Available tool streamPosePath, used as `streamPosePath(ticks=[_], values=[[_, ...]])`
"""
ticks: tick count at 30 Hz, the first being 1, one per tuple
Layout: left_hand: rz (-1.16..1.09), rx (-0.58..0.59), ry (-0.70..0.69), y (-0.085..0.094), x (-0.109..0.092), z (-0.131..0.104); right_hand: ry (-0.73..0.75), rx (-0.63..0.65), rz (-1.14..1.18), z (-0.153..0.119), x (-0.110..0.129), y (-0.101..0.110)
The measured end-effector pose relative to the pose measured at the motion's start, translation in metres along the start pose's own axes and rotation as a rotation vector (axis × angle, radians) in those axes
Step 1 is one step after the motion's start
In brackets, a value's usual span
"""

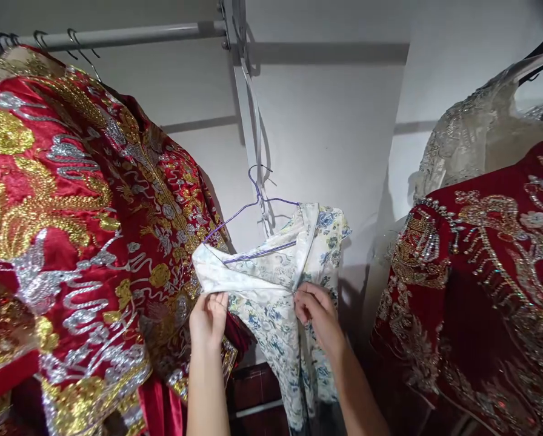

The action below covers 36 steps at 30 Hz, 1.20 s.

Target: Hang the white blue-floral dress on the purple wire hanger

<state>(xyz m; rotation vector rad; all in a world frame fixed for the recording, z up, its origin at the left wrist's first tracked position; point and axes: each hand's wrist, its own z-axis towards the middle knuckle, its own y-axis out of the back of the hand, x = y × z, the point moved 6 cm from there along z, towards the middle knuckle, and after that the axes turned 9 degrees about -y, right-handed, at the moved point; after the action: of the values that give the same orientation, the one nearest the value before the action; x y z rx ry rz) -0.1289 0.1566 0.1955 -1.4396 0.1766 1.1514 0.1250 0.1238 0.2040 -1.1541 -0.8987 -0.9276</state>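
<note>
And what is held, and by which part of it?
The floral garment: the right hand pinches it where the neckline crosses; the left hand touches its white edge, grip unclear.

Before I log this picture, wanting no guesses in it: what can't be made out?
Head view:
White blue-floral cloth garment: outer far side, hidden by its near side.
Purple wire hanger: right end, covered by that garment.
Dark-red beaded garment: right part, cut off by picture edge.

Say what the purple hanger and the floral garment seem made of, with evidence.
Purple hanger: probably coated metal wire, being thin, smooth and bent to shape. Floral garment: soft, fairly matt fabric, since it folds and drapes; fibre unclear.
</note>
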Motion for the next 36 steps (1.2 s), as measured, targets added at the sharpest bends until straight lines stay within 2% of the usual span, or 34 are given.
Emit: streamPosePath(ticks=[3, 5, 8, 10, 12, 14, 16, 18, 21, 23, 26, 28, 30, 31, 33, 34, 36], values=[[0.111, 0.018, 0.030, -0.003, 0.007, -0.018, 0.034, -0.040, -0.034, -0.005, -0.001, 0.020], [0.380, 0.138, -0.044, -0.008, 0.003, -0.028, 0.020, -0.014, -0.059, -0.007, -0.004, 0.029], [0.791, 0.338, -0.136, -0.016, -0.007, -0.041, -0.054, 0.104, -0.097, -0.012, -0.014, 0.035], [0.902, 0.452, -0.125, -0.021, -0.012, -0.050, -0.075, 0.140, -0.117, -0.015, -0.019, 0.039], [0.886, 0.584, -0.062, -0.029, -0.013, -0.060, -0.080, 0.148, -0.140, -0.018, -0.024, 0.042], [0.736, 0.708, 0.049, -0.040, -0.010, -0.075, -0.110, 0.173, -0.187, -0.019, -0.030, 0.042], [0.444, 0.721, 0.123, -0.051, -0.008, -0.088, -0.139, 0.158, -0.258, -0.018, -0.034, 0.041], [0.149, 0.684, 0.119, -0.063, -0.009, -0.099, -0.124, 0.109, -0.337, -0.016, -0.031, 0.039], [-0.056, 0.690, 0.057, -0.080, -0.011, -0.113, -0.091, 0.096, -0.412, -0.013, -0.023, 0.031], [-0.007, 0.730, -0.005, -0.090, -0.013, -0.118, -0.135, 0.173, -0.355, -0.012, -0.019, 0.021], [0.256, 0.773, -0.224, -0.100, -0.021, -0.119, -0.197, 0.387, -0.210, -0.012, -0.011, -0.001], [0.429, 0.784, -0.358, -0.103, -0.025, -0.117, -0.166, 0.571, -0.222, -0.015, 0.000, -0.019], [0.510, 0.790, -0.406, -0.101, -0.027, -0.114, -0.112, 0.688, -0.305, -0.016, 0.012, -0.034], [0.520, 0.797, -0.390, -0.098, -0.028, -0.112, -0.108, 0.694, -0.339, -0.016, 0.018, -0.038], [0.501, 0.836, -0.285, -0.090, -0.025, -0.109, -0.138, 0.608, -0.380, -0.012, 0.030, -0.038], [0.500, 0.881, -0.203, -0.085, -0.022, -0.109, -0.150, 0.546, -0.395, -0.011, 0.037, -0.034], [0.553, 1.043, -0.021, -0.074, -0.013, -0.116, -0.102, 0.474, -0.429, -0.013, 0.056, -0.027]])
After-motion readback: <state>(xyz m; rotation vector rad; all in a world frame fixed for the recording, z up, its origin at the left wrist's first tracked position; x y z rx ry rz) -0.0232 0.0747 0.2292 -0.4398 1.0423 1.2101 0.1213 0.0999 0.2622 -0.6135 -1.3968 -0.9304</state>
